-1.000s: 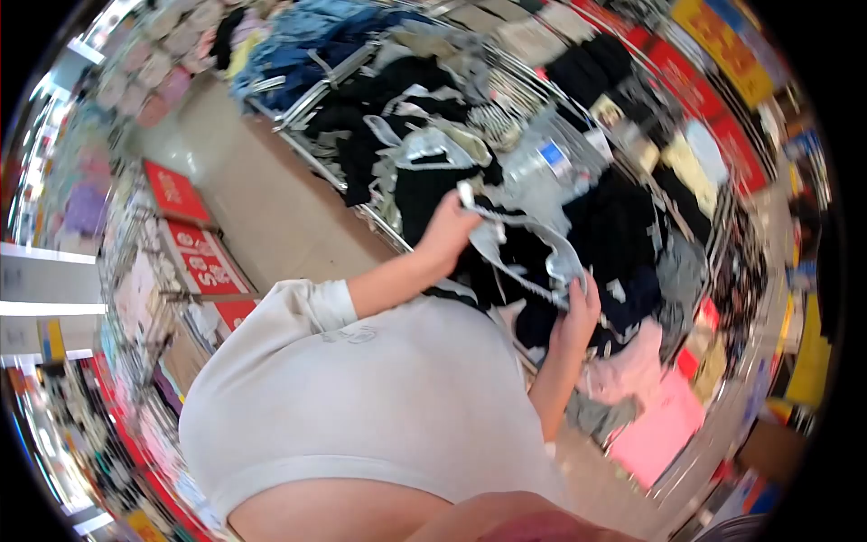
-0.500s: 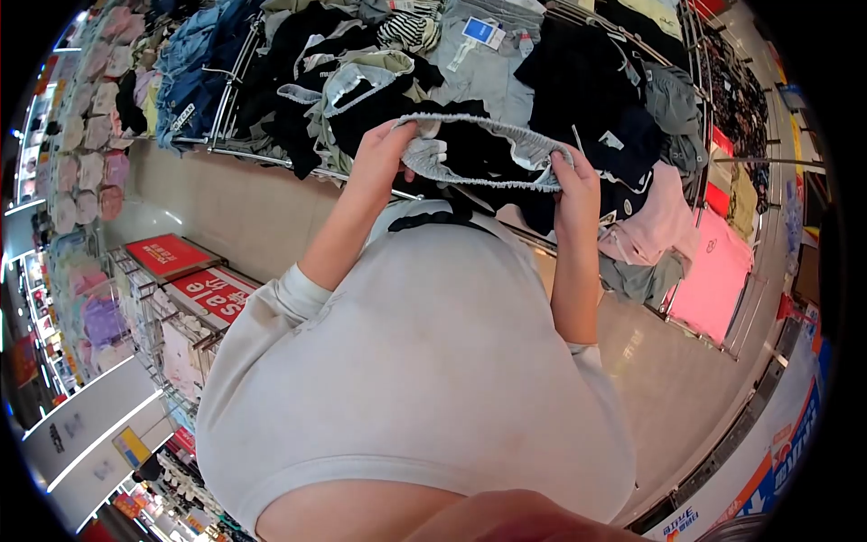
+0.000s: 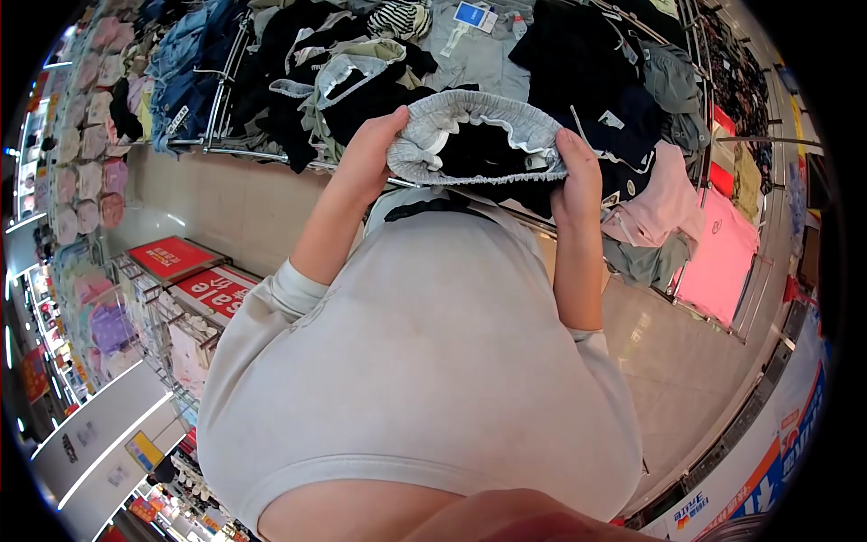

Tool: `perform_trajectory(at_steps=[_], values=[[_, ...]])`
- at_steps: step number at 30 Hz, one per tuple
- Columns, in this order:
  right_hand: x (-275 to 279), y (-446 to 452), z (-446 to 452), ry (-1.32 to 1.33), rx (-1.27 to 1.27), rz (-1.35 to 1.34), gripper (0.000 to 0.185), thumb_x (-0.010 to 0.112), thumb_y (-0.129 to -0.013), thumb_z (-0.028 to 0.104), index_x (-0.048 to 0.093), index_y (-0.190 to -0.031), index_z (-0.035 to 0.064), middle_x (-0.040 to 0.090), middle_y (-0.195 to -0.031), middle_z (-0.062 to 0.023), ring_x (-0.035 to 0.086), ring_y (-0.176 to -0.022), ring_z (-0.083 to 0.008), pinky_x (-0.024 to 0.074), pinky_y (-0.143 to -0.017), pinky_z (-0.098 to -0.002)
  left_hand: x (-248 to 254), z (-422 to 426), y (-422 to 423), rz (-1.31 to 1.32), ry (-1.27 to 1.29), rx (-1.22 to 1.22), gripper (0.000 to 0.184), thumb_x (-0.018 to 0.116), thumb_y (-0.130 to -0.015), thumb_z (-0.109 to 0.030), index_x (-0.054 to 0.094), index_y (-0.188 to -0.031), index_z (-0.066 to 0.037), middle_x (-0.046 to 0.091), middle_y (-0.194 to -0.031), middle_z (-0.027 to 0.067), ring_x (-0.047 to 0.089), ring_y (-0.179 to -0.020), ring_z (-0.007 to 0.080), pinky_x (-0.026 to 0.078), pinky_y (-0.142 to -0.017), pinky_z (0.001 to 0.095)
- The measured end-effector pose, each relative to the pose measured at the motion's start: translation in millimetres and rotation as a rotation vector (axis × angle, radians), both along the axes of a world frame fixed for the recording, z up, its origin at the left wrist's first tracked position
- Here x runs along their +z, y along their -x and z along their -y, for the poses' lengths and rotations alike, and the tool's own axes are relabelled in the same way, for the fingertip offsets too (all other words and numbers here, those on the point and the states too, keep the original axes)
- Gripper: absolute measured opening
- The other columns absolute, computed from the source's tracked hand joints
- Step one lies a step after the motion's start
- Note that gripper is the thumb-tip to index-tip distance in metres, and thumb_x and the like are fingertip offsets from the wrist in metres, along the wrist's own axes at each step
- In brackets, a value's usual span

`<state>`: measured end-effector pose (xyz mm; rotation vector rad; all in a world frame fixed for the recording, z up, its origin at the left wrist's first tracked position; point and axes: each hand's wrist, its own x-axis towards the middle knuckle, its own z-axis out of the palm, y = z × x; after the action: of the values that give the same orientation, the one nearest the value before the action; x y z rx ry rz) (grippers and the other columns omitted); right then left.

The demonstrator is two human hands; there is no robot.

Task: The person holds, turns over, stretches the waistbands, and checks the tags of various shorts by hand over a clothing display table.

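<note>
A pair of grey elastic-waist pants [image 3: 501,108] is stretched between my hands, with its gathered waistband facing up as a wide oval. The lower part is hidden, so leg length cannot be told. My left hand [image 3: 373,152] is closed on the left side of the waistband, thumb along its edge. On the opposite side, my right hand [image 3: 578,177] grips the band with the thumb on top. Just beyond lies a pile of black clothes [image 3: 578,68], along with a light grey garment [image 3: 483,59] bearing a blue-and-white tag [image 3: 475,16].
A metal rack rail [image 3: 219,95] borders the pile on the left, near blue denim clothes [image 3: 185,72]. Pink garments [image 3: 720,257] hang at the right. Red sale signs [image 3: 213,291] top a lower stand at left. Tiled floor [image 3: 244,194] shows between the racks.
The waistband has tilted and opened into a rounder oval, showing more of its outer grey cloth. My left hand has shifted slightly left and up; both hands keep their hold.
</note>
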<state>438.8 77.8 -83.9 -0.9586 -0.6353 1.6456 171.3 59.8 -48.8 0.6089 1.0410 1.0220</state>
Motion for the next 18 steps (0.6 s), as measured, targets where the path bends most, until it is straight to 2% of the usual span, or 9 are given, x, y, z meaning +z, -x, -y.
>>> perform_trajectory(at_steps=[9, 12, 14, 15, 16, 17, 18], values=[[-1, -1, 0, 0.000, 0.006, -0.014, 0.024, 0.053, -0.098, 0.017, 0.065, -0.102, -0.0032, 0.067, -0.089, -0.0049, 0.061, -0.076, -0.0107, 0.0475, -0.070, -0.0247, -1, 0, 2, 0.007, -0.028, -0.020, 0.043, 0.043, -0.101, -0.032, 0.063, -0.111, 0.005, 0.068, -0.094, 0.0093, 0.068, -0.079, 0.0166, 0.055, -0.066, 0.0288], [-2, -3, 1, -0.017, 0.028, -0.034, 0.019, 0.056, -0.096, 0.015, 0.065, -0.100, -0.0017, 0.067, -0.088, -0.0037, 0.060, -0.076, -0.0088, 0.0463, -0.070, -0.0236, -3, 0, 4, -0.008, -0.029, -0.027, 0.042, 0.044, -0.100, -0.031, 0.063, -0.110, 0.005, 0.069, -0.094, 0.0088, 0.067, -0.080, 0.0155, 0.054, -0.069, 0.0287], [-3, -5, 6, -0.161, 0.098, 0.103, 0.010, 0.063, -0.090, 0.008, 0.064, -0.097, 0.0012, 0.064, -0.086, -0.0011, 0.057, -0.076, -0.0063, 0.0444, -0.070, -0.0222, -3, -1, 6, -0.101, -0.037, -0.020, 0.032, 0.052, -0.096, -0.022, 0.063, -0.110, 0.004, 0.069, -0.094, 0.0077, 0.066, -0.082, 0.0136, 0.052, -0.073, 0.0283], [1, -4, 7, -0.161, 0.098, 0.102, 0.010, 0.063, -0.090, 0.008, 0.064, -0.097, 0.0012, 0.064, -0.086, -0.0011, 0.057, -0.076, -0.0063, 0.0444, -0.070, -0.0222, -1, 0, 5, -0.102, -0.036, -0.020, 0.032, 0.052, -0.096, -0.022, 0.063, -0.110, 0.004, 0.069, -0.094, 0.0077, 0.066, -0.082, 0.0136, 0.052, -0.073, 0.0283], [8, -4, 9, -0.227, 0.160, 0.208, 0.010, 0.065, -0.087, 0.004, 0.063, -0.096, 0.0020, 0.063, -0.085, -0.0001, 0.056, -0.076, -0.0055, 0.0434, -0.069, -0.0213, 2, 1, 5, -0.227, -0.087, -0.066, 0.027, 0.056, -0.092, -0.017, 0.064, -0.109, 0.003, 0.068, -0.093, 0.0066, 0.064, -0.083, 0.0125, 0.050, -0.075, 0.0278], [14, -2, 11, -0.292, 0.222, 0.315, 0.013, 0.066, -0.084, -0.001, 0.062, -0.095, 0.0029, 0.062, -0.085, 0.0009, 0.054, -0.075, -0.0048, 0.0425, -0.069, -0.0204, 4, 1, 4, -0.351, -0.137, -0.112, 0.024, 0.061, -0.088, -0.011, 0.064, -0.108, 0.002, 0.067, -0.093, 0.0055, 0.062, -0.085, 0.0114, 0.048, -0.076, 0.0274], [19, 1, 14, -0.299, 0.218, 0.323, 0.019, 0.067, -0.079, -0.005, 0.060, -0.094, 0.0023, 0.059, -0.086, 0.0000, 0.054, -0.078, -0.0071, 0.0418, -0.071, -0.0216, 1, 0, 5, -0.351, -0.136, -0.114, 0.024, 0.061, -0.088, -0.011, 0.064, -0.108, 0.002, 0.067, -0.093, 0.0055, 0.062, -0.085, 0.0114, 0.048, -0.076, 0.0274]])
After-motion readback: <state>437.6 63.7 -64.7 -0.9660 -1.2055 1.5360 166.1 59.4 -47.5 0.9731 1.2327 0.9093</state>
